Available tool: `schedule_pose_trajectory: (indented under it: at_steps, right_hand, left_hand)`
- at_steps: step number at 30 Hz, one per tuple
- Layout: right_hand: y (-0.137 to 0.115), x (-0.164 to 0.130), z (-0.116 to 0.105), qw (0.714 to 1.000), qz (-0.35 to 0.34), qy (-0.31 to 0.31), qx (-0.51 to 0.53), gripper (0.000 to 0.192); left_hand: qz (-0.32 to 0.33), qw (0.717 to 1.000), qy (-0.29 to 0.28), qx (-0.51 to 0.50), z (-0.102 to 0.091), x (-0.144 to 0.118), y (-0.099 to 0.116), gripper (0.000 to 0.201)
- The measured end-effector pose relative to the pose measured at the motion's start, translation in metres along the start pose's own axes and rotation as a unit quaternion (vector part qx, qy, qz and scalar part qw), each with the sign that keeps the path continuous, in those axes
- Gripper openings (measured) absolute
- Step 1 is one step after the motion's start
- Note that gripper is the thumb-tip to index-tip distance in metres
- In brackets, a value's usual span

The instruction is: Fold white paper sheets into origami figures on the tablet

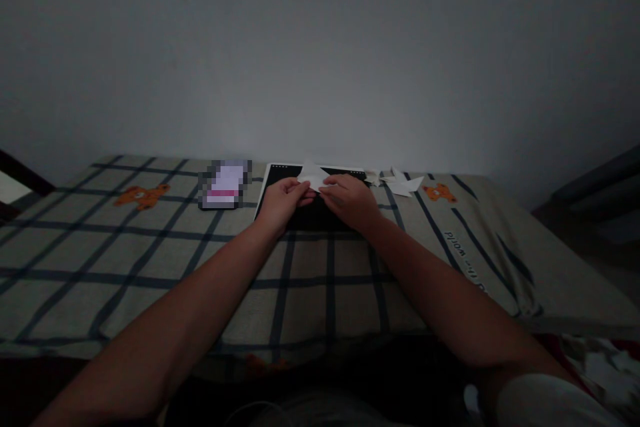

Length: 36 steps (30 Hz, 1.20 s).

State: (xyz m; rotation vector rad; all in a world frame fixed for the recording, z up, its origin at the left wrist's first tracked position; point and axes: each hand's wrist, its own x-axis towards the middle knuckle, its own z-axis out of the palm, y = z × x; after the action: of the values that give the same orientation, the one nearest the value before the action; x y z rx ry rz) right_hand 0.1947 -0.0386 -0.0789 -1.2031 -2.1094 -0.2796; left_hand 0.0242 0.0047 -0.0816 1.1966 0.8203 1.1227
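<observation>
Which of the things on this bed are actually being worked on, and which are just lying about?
In use:
- white folded paper, pinched by both hands
- left hand
- right hand
- black board under the hands

Lying about:
- folded paper stars, right of the board
- phone, left of the board
- checked sheet with orange bear prints

phone (225, 185) screen pixelated, paper (313, 175) partly hidden by hands, both elbows cut off at btm edge

Bedsheet (465, 250) print: "world" (rest illegible).
</observation>
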Motion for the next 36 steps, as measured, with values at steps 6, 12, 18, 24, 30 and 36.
schedule_pose_trajectory:
  at_steps: [6, 12, 18, 24, 30, 36]
  right_hand:
    - [-0.001, 0.002, -0.003, 0.983, 0.114, 0.054, 0.133, 0.022]
    - [0.002, 0.003, -0.003, 0.934, 0.245, 0.000, 0.262, 0.029]
    - [-0.004, 0.003, -0.005, 0.879, 0.300, -0.055, 0.367, 0.033]
    - [-0.007, 0.006, -0.004, 0.864, 0.305, -0.030, 0.400, 0.033]
    - [-0.009, 0.009, -0.005, 0.859, 0.315, -0.024, 0.402, 0.034]
    - [-0.007, 0.007, -0.005, 0.807, 0.355, -0.049, 0.470, 0.030]
  left_hand:
    - [0.024, 0.999, 0.026, 0.004, -0.007, 0.005, 0.001, 0.022]
    - [0.041, 0.999, 0.020, 0.015, -0.007, 0.005, 0.003, 0.024]
    - [0.063, 0.997, 0.025, 0.023, -0.006, 0.003, 0.007, 0.027]
    - [0.040, 0.996, 0.024, 0.074, -0.007, 0.004, 0.008, 0.029]
    - [0.041, 0.995, -0.036, 0.087, -0.001, -0.003, 0.008, 0.029]
    - [0.007, 0.996, -0.056, 0.064, 0.000, -0.004, 0.008, 0.026]
